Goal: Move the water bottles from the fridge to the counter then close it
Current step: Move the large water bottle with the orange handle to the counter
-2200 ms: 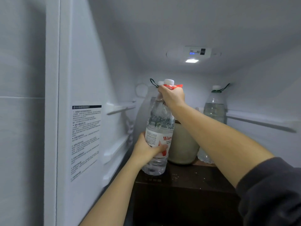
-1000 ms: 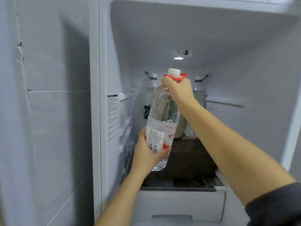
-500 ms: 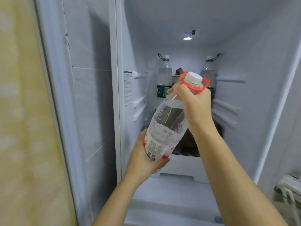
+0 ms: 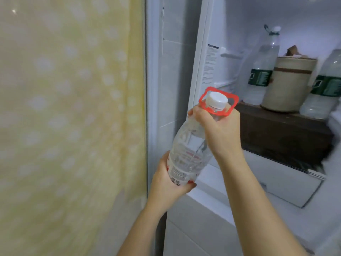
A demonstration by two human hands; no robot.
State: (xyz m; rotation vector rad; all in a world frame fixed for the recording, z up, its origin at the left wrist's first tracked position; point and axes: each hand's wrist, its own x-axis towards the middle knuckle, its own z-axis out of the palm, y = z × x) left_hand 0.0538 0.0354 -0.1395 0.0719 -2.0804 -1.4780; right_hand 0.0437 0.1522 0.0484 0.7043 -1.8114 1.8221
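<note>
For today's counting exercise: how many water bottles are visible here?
3. Held bottle, gripped by left hand and right hand; left bottle and right bottle flank the beige jar inside the fridge. Others may be hidden.

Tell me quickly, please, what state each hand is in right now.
Left hand: closed, gripping the lower end of the water bottle.
Right hand: closed, gripping the same bottle's neck, just under the red handle.

The water bottle (image 4: 190, 154) is clear, glossy plastic with a smooth white cap (image 4: 216, 99) and a shiny red plastic carry ring (image 4: 234, 101). Left of the fridge (image 4: 239, 21) hangs a matt yellow cloth curtain (image 4: 64, 117). Inside the fridge are smooth white plastic walls, 2 clear plastic green-labelled bottles (image 4: 260, 71) (image 4: 324, 85), and a matt beige crock (image 4: 287, 84) on a dark, rough, wood-like box (image 4: 280, 133).
</note>
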